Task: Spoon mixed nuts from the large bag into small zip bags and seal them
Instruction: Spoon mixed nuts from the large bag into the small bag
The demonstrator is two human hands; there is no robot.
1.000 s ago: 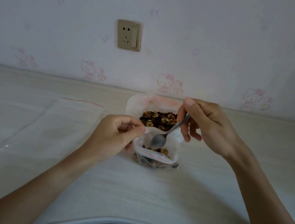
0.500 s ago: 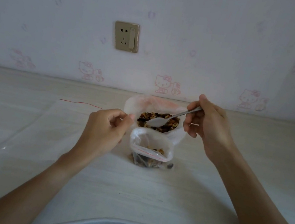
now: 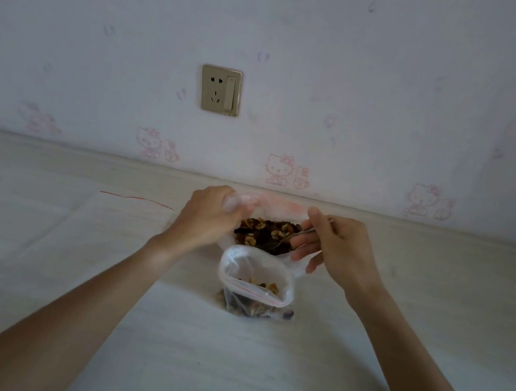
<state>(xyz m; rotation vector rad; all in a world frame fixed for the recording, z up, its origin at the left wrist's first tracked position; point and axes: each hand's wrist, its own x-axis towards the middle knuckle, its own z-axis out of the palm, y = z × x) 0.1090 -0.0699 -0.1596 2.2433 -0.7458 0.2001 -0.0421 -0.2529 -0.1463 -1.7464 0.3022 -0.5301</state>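
- Far off to the left of the large bag (image 3: 268, 207), a flat empty zip bag (image 3: 122, 224) with a red seal line is laid on the table (image 3: 25, 310), untouched for now.
- Just left of the large bag, its rim is gripped by the left hand (image 3: 208, 217), fingers curled over the plastic, so the mouth is kept open.
- The large bag itself is stood open near the wall, and the mixed nuts (image 3: 264, 234) are plainly seen inside.
- Just in front of the large bag, touching it or very nearly, the small zip bag (image 3: 257, 284) is stood upright with its mouth wide open; it's only partly filled, and the seal is clearly not pressed yet.
- At the right edge of the large bag, the spoon (image 3: 290, 240) is pinched at the handle by the right hand (image 3: 333, 245), with the bowl sunk among the nuts. How much is loaded can't be told, it's a bit blurry there.
- So the scooping step looks to be in hand, part of another refill.
- Next, a level lift is probably called for, then a short carry toward the small bag just in front, tipped well inside the floppy rim so nothing gets spilled on the table.
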